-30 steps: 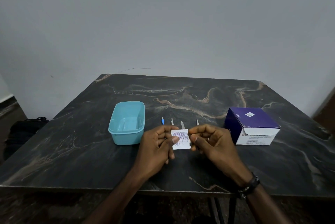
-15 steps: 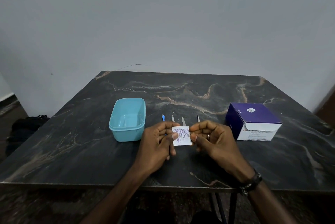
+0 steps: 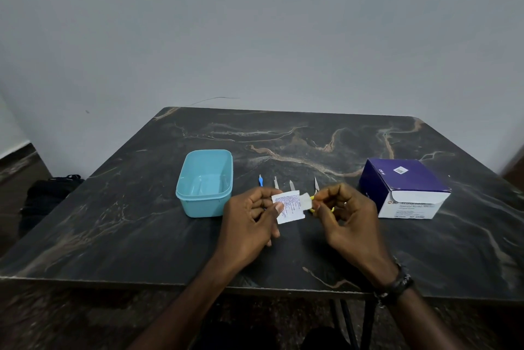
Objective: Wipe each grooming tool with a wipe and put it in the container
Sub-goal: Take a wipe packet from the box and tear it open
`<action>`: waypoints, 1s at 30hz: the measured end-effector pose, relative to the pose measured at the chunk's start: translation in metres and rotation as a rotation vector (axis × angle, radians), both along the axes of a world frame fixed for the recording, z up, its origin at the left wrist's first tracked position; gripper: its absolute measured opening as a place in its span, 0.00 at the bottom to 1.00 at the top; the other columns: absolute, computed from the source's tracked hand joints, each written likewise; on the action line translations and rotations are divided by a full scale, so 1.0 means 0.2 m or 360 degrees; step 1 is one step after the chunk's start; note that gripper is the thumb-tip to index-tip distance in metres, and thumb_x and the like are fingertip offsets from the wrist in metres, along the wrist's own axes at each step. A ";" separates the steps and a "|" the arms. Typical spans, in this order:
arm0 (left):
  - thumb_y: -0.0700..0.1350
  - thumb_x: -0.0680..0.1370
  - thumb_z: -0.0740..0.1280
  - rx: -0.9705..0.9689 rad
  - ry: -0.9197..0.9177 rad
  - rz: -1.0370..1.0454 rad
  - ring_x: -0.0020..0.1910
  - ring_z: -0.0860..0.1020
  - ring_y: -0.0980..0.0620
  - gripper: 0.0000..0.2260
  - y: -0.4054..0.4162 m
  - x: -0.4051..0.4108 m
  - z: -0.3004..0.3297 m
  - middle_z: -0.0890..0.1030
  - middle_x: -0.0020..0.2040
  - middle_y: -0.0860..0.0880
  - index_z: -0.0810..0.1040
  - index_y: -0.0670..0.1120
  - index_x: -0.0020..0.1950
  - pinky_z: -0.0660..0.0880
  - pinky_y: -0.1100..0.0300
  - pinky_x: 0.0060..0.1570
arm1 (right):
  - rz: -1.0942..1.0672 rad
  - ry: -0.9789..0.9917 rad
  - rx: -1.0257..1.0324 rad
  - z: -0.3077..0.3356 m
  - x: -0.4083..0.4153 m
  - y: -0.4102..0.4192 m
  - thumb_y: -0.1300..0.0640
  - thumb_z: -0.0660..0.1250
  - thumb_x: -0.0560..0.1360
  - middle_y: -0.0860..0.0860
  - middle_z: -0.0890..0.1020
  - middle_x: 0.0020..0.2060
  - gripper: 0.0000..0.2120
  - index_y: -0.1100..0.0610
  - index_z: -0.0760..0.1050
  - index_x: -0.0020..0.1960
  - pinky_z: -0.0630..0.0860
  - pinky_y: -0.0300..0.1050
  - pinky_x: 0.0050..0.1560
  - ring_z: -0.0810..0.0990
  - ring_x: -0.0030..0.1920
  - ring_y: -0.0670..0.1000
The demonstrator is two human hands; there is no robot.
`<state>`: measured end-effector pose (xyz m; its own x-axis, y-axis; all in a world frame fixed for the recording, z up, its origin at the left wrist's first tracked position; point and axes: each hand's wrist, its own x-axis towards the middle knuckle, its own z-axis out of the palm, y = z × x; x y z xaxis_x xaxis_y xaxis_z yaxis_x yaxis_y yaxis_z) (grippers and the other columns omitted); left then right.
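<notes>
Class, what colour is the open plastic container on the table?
The container is light turquoise blue, shown in the head view, the only view.

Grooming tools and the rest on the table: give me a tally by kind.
Grooming tools in a row, tips showing: 4
Wipe sachet, being opened: 1
Teal container: 1
Purple wipe box: 1
Total: 7

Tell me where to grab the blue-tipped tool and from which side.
Pinch the blue-tipped tool at its exposed far end, coming from above. It lies flat on the table, its near end hidden behind the left hand, and the teal container crowds its left side.
</notes>
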<state>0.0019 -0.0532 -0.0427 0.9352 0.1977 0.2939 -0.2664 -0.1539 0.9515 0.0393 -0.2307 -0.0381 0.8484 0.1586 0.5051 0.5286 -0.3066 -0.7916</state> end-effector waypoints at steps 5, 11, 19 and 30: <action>0.38 0.76 0.69 -0.0012 0.0017 0.0005 0.23 0.76 0.53 0.06 0.00 0.00 0.01 0.80 0.29 0.49 0.80 0.45 0.52 0.73 0.60 0.22 | 0.0019 -0.0100 -0.0074 0.00 0.01 -0.01 0.66 0.65 0.74 0.47 0.81 0.37 0.08 0.54 0.76 0.44 0.79 0.56 0.38 0.81 0.38 0.50; 0.37 0.76 0.69 -0.0082 0.0029 0.0030 0.24 0.77 0.52 0.06 0.00 -0.01 0.01 0.81 0.31 0.46 0.80 0.45 0.51 0.73 0.59 0.23 | -0.0016 -0.0176 0.0017 0.01 0.02 -0.01 0.65 0.63 0.71 0.49 0.83 0.40 0.10 0.57 0.83 0.44 0.79 0.49 0.41 0.82 0.42 0.47; 0.38 0.78 0.67 -0.0227 0.0035 -0.0068 0.29 0.81 0.44 0.03 0.00 -0.03 0.04 0.85 0.38 0.44 0.77 0.42 0.50 0.75 0.59 0.24 | 0.0154 0.0052 -0.0229 0.09 0.01 0.04 0.56 0.71 0.74 0.48 0.82 0.36 0.04 0.52 0.83 0.40 0.78 0.49 0.36 0.80 0.35 0.49; 0.41 0.77 0.69 -0.0133 -0.0008 0.0086 0.25 0.78 0.49 0.01 0.00 -0.03 0.03 0.85 0.40 0.47 0.79 0.46 0.47 0.70 0.63 0.21 | -0.0051 0.0217 -0.1080 0.60 0.58 -0.13 0.58 0.70 0.74 0.55 0.83 0.30 0.09 0.58 0.82 0.36 0.71 0.43 0.34 0.74 0.30 0.49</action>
